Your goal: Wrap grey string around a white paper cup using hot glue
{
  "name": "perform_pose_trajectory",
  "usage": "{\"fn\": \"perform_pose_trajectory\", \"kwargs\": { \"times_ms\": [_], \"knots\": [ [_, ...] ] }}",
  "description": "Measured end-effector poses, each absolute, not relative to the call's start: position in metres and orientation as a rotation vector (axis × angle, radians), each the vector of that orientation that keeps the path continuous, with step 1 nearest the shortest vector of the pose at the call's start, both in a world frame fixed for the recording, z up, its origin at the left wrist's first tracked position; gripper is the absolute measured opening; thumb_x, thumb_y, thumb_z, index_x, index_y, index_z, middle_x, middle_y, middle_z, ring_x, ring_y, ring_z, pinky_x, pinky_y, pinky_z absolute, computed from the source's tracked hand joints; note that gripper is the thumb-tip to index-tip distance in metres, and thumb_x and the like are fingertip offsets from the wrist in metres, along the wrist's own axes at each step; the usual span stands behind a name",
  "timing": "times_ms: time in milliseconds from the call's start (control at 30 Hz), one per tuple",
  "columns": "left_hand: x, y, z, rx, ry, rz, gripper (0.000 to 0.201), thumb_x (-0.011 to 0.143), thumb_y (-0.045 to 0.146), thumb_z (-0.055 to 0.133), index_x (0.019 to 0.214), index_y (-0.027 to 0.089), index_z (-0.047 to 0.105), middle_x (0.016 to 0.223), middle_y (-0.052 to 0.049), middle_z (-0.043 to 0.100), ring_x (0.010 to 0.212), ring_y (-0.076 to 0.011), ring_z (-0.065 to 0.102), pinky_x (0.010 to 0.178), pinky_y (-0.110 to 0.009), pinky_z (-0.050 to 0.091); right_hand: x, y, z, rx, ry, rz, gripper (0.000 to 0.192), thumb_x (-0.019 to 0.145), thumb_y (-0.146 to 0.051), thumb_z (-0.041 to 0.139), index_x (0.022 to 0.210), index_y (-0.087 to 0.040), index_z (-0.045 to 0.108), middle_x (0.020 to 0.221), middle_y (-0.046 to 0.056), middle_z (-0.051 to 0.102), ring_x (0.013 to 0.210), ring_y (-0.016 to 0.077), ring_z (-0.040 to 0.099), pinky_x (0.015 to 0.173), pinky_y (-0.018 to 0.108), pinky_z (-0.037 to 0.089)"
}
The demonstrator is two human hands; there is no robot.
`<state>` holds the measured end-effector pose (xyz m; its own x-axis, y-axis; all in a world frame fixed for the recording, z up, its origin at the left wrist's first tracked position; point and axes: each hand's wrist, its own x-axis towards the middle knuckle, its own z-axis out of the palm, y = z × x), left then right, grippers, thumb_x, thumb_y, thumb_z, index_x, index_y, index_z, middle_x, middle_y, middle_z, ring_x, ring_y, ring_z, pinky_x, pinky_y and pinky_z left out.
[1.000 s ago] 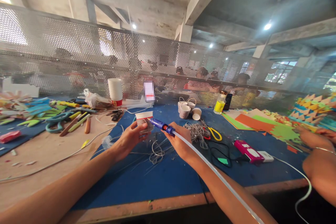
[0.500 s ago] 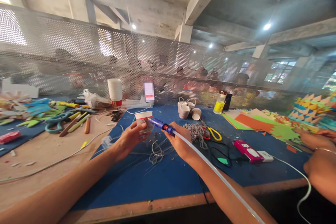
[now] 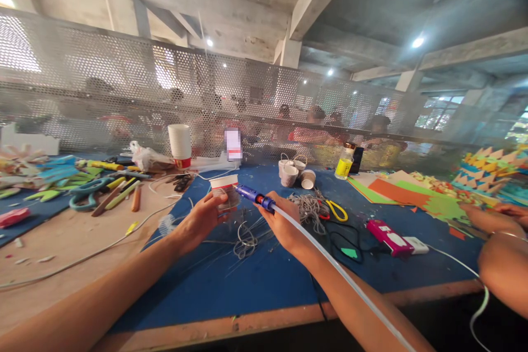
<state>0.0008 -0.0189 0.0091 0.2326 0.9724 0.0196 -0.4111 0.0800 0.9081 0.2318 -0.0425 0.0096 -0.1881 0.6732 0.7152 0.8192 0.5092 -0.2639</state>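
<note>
Glue gun nozzle meets paper cup at centre frame.

The left hand point(image 3: 202, 219) is clamped around the paper cup point(image 3: 225, 191), just left of centre; the right hand point(image 3: 282, 221) grips the blue glue gun point(image 3: 253, 196), nozzle touching the cup's side. Gluing appears under way; next calls for steady pressure and a slow cup turn.

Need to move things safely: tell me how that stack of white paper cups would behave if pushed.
The stack of white cups stands tall and narrow, so it would probably tip. Thin paper likely makes it light and crushable.
</note>
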Motion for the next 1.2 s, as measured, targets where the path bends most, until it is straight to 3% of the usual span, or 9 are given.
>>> {"fn": "perform_pose_trajectory", "kwargs": {
  "times_ms": [267, 467, 700, 867, 1033, 1200],
  "knots": [
    [0.000, -0.019, 0.009, 0.989, 0.747, 1.183, 0.041, 0.080, 0.037, 0.077, 0.120, 0.028, 0.075, 0.117, -0.007, 0.076, 0.101, -0.0282, 0.072, 0.082, -0.036, 0.055, 0.232, -0.040, 0.009, -1.234, -1.921, -0.254, 0.016, 0.099, -0.037, 0.064, 0.092, -0.022, 0.064, 0.076, 0.001, 0.073, 0.069, 0.0178, 0.067, 0.063, 0.024, 0.036],
    [-0.002, -0.017, 0.007, 0.946, 0.706, 1.168, 0.050, 0.079, 0.035, 0.077, 0.128, 0.025, 0.072, 0.118, -0.007, 0.077, 0.094, -0.0251, 0.073, 0.082, -0.035, 0.055, 0.232, -0.041, 0.009, -1.239, -1.913, -0.280, 0.018, 0.099, -0.038, 0.064, 0.092, -0.022, 0.064, 0.075, 0.000, 0.072, 0.068, 0.0172, 0.066, 0.063, 0.024, 0.036],
    [-0.005, -0.016, 0.006, 0.916, 0.641, 1.141, 0.042, 0.083, 0.035, 0.073, 0.124, 0.026, 0.074, 0.115, -0.005, 0.079, 0.093, -0.0224, 0.073, 0.083, -0.031, 0.056, 0.232, -0.039, 0.007, -1.228, -1.886, -0.207, 0.021, 0.099, -0.041, 0.063, 0.090, -0.022, 0.065, 0.073, 0.002, 0.072, 0.067, 0.0183, 0.067, 0.062, 0.024, 0.038],
    [-0.003, -0.019, 0.008, 0.950, 0.660, 1.157, 0.042, 0.083, 0.036, 0.074, 0.123, 0.023, 0.072, 0.118, -0.008, 0.078, 0.091, -0.0227, 0.074, 0.082, -0.033, 0.058, 0.232, -0.028, 0.009, -1.175, -1.688, 0.234, 0.032, 0.094, -0.053, 0.062, 0.092, -0.021, 0.067, 0.067, 0.003, 0.069, 0.063, 0.0211, 0.067, 0.061, 0.028, 0.047],
    [-0.002, -0.021, 0.010, 0.983, 0.676, 1.158, 0.041, 0.084, 0.038, 0.075, 0.122, 0.022, 0.073, 0.118, -0.009, 0.078, 0.090, -0.0225, 0.075, 0.077, -0.032, 0.058, 0.238, -0.011, 0.009, -1.130, -1.384, 0.787, 0.032, 0.084, -0.048, 0.068, 0.097, -0.021, 0.058, 0.052, -0.009, 0.053, 0.043, 0.0132, 0.051, 0.047, 0.024, 0.043],
    [-0.001, -0.022, 0.009, 1.002, 0.673, 1.147, 0.035, 0.086, 0.039, 0.074, 0.118, 0.025, 0.075, 0.114, -0.006, 0.079, 0.090, -0.0217, 0.074, 0.078, -0.031, 0.058, 0.244, 0.000, 0.001, -1.177, -1.271, 1.085, 0.020, 0.080, -0.037, 0.064, 0.086, -0.018, 0.062, 0.067, -0.001, 0.065, 0.051, 0.0121, 0.059, 0.048, 0.022, 0.044]
  ]
}}
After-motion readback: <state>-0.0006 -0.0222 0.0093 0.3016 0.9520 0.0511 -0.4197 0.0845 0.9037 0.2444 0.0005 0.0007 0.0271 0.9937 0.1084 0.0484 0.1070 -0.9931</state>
